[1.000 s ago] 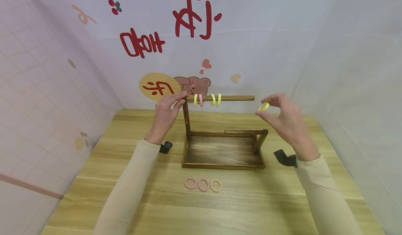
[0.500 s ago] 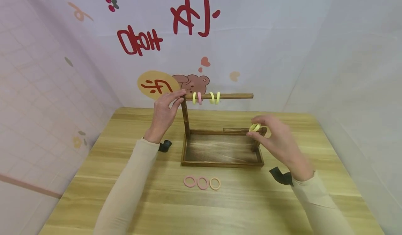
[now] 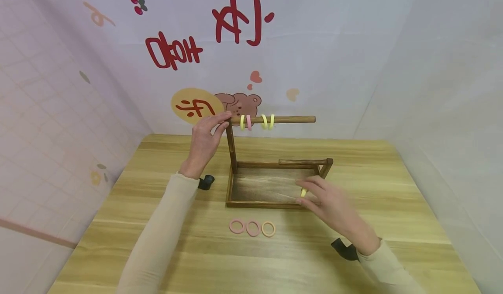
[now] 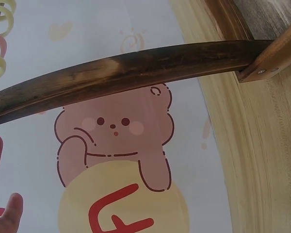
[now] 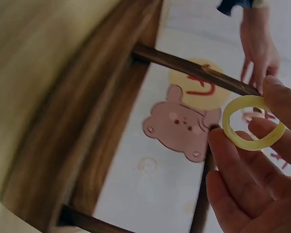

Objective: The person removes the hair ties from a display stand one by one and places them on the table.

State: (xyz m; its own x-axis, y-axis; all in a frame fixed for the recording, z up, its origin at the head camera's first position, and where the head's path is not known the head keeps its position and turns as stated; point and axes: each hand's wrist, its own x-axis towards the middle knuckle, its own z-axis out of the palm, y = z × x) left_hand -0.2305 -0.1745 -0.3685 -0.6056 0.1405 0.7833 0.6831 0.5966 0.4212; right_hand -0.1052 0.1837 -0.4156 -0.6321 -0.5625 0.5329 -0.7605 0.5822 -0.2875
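Apparently to steady the wooden rack (image 3: 298,162), the left hand (image 3: 204,137) touches its top corner; whether those fingers pinch, I can't tell. Over the tray base (image 3: 267,187), I see the right hand (image 3: 333,206) pinching a yellow ring (image 3: 303,192) between thumb and fingers, likely because the band is so slim.

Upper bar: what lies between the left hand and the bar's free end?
In the head view, outward from the left hand, the upper bar carries a yellow ring, a pink ring, then two yellow rings.

right grip (image 3: 332,206) | yellow ring (image 3: 304,192) | moved down, away from tip of upper bar (image 3: 294,119)
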